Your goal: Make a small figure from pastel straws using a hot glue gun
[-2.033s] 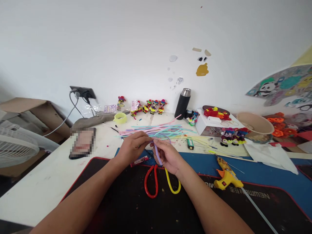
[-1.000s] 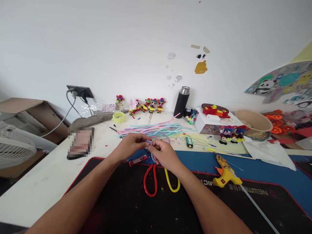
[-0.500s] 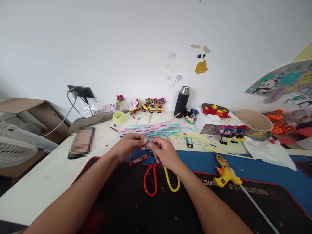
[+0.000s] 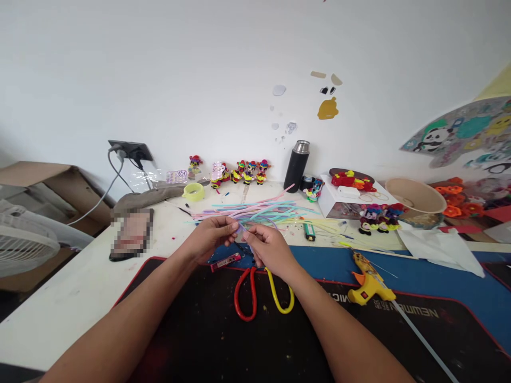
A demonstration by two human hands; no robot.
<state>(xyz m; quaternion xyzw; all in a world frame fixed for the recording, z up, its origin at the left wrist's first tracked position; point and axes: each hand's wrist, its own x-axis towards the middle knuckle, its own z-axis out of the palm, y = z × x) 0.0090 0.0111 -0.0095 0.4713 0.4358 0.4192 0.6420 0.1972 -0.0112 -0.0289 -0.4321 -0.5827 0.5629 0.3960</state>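
Between my two hands is a bent purple pipe cleaner (image 4: 240,229). My left hand (image 4: 217,235) pinches one part of it between thumb and fingertips. Close beside it, my right hand (image 4: 268,246) grips the same pipe cleaner, its fingers curled and partly hiding it. A loop of purple shows behind the right hand. Just beyond both hands lies a loose pile of pink, teal and purple pipe cleaners (image 4: 255,210). Pliers with one red handle (image 4: 235,303) and one yellow handle (image 4: 290,306) lie below my hands, their jaws mostly hidden.
A yellow glue gun (image 4: 369,284) rests on the mat at right. A small red packet (image 4: 225,262) lies near my left hand, a green lighter (image 4: 309,231) past the right. A black flask (image 4: 296,167), a tape roll (image 4: 194,192) and a phone (image 4: 131,234) stand or lie farther off.
The purple pipe cleaner's end has been bent into a small curl between my fingertips. My left hand has shifted its pinch; the hands stay close together. The view moved slightly.
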